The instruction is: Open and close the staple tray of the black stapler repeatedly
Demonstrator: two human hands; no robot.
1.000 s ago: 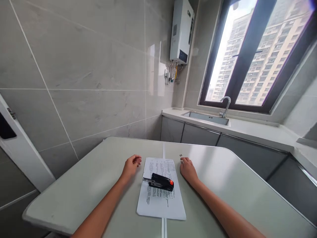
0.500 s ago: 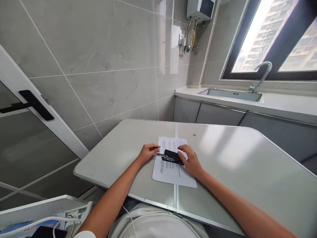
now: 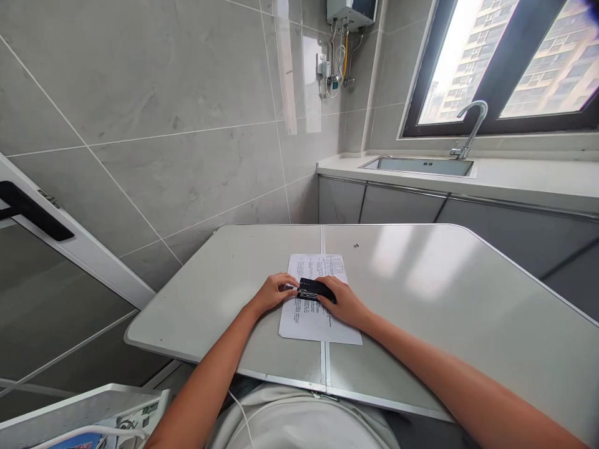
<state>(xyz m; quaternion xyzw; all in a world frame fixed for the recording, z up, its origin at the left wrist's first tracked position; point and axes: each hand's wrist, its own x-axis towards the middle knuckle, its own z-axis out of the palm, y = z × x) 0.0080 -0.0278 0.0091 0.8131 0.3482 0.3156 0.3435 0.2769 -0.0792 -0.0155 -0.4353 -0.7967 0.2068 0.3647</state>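
A black stapler (image 3: 311, 290) lies over the printed paper sheets (image 3: 304, 328) on the table. My right hand (image 3: 344, 300) is wrapped around its right end, thumb on the near side and fingers on the far side. At the stapler's left end, my left hand (image 3: 272, 293) is closed, with thumb and fingertips pinching the metal piece that sticks out there. The metal slide shows along the stapler's near side. My left fingers partly hide the tip of this piece, so I cannot see whether staples are in it.
Small dark bits (image 3: 355, 246) lie on the pale folding table (image 3: 397, 349), beyond the paper. A metal seam runs down its middle. Behind stand a counter with a sink (image 3: 421, 165) and tap (image 3: 472, 128). A door with a black handle (image 3: 35, 212) is at left.
My left fingers have closed on the metal piece, which now sticks out less from the stapler. My right hand has shifted its grip along the stapler. The camera view has turned slightly right.
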